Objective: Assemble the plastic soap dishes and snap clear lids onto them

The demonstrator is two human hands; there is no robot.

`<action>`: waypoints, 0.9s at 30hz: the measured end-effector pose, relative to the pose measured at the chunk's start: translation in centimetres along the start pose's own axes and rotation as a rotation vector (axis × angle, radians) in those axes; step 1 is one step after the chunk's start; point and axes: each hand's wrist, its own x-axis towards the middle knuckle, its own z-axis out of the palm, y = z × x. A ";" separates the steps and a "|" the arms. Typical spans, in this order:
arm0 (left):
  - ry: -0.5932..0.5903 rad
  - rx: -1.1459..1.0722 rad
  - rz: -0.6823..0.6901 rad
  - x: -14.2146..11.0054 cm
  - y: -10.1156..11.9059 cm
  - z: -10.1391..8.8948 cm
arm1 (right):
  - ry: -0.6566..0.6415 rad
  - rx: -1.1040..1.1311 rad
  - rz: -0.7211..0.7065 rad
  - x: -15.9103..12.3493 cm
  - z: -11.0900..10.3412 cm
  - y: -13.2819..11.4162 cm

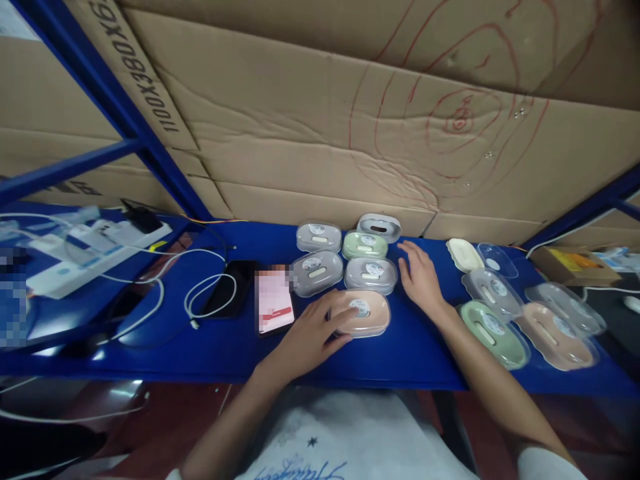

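White shirt [370,433] cloth with blue script lies nearest, just short of both grips. Beneath the left grip [311,328], on the blue worktop [405,357], sits the peach box [374,321]; fingers rest on its left side, thumb spread at its near edge, though I cannot tell whether they clasp it. Wide and holding nothing, the right grip [423,280] hovers or rests just beside a grey box [370,281], which stands beyond the peach one. Another grey box [316,275] and a green box [364,248] stand farther from the left grip. Left of that grip lies a lit phone [275,303]; right of the right grip, more lidded boxes [495,333] cluster. Cardboard [280,133] rises beyond both grips.
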 end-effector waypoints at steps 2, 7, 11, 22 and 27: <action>0.001 0.004 0.006 0.1 0.0 0.1 | -0.034 -0.092 0.031 2.3 0.5 0.1; 0.021 -0.003 0.014 0.2 0.0 -0.1 | -0.122 -0.285 0.204 9.3 2.3 -0.3; 0.002 -0.022 0.015 0.2 0.0 -0.5 | -0.164 -0.365 0.219 11.2 2.2 -0.7; -0.096 0.302 0.108 2.7 0.0 -1.2 | -0.015 -0.542 0.074 -1.4 -3.0 -0.7; -0.140 0.425 0.149 6.3 0.6 -0.5 | -0.017 -0.530 0.195 -2.5 -2.9 0.0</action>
